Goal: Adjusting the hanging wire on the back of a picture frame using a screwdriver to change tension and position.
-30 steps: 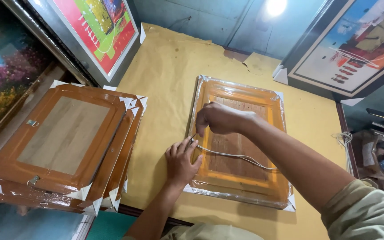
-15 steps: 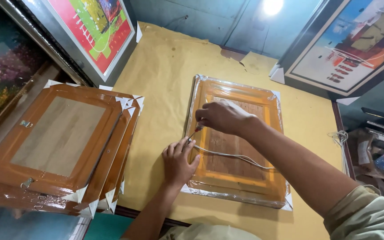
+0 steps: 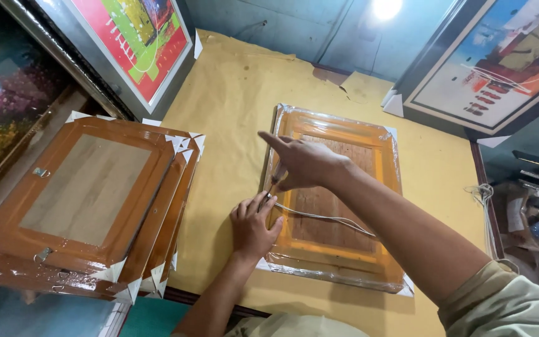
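Wrapped frame [image 3: 335, 200] lies face down on the table [image 3: 232, 112]. Left hand [image 3: 254, 224] presses its left edge, fingers flat. Right hand [image 3: 304, 163] pinches a partly hidden tool; wire [image 3: 325, 218] trails beneath.

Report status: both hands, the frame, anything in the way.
Left hand pressing the plastic-wrapped orange wooden frame; right hand gripping a small tool. White cord crosses the back. Nothing in the way.
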